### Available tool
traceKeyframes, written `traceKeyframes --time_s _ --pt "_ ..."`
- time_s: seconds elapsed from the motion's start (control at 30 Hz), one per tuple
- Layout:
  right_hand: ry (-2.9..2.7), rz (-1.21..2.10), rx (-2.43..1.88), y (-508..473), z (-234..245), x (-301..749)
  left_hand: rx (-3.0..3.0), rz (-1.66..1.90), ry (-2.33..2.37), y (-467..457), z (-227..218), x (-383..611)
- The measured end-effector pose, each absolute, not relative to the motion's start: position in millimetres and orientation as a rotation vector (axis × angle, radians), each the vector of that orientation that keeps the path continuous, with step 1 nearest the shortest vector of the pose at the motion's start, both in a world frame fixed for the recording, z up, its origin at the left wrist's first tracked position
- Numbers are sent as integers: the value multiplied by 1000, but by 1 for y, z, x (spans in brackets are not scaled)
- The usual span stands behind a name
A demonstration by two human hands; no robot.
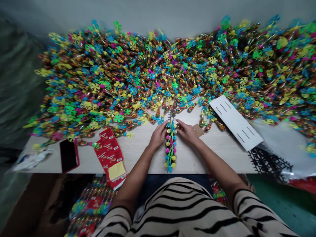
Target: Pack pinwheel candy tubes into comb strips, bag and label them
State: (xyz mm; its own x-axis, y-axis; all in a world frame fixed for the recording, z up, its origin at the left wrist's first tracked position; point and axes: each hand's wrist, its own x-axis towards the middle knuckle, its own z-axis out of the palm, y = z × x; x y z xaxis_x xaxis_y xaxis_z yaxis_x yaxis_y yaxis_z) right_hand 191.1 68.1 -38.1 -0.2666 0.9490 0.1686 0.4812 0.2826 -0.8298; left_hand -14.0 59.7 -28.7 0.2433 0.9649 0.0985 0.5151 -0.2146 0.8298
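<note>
A black toothed strip loaded with a row of small candy-filled pinwheel toys (pixel 171 144) lies lengthwise on the white table (pixel 138 154) in front of me. My left hand (pixel 158 135) rests against the strip's left side, fingers curled onto the toys. On the other side my right hand (pixel 188 132) presses against the same row, fingers bent over it. A huge heap of loose pinwheel toys (pixel 153 72) in several bright colours covers the back of the table, just beyond both hands.
A white slotted card (pixel 235 122) lies right of my hands, with black toothed strips (pixel 266 161) at the table's right edge. Red printed labels (pixel 110 153) and a dark phone (pixel 68 154) lie to the left. Packed toys sit below the table edge (pixel 91 204).
</note>
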Motion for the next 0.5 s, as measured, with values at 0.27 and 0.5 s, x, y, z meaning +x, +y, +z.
traceKeyframes --time_s 0.27,0.5 --pt "-1924 837 -1176 69 -44 189 1720 897 1432 40 -41 -4" --pt "-1888 572 -1370 162 -15 267 1598 1062 1498 64 -49 -39"
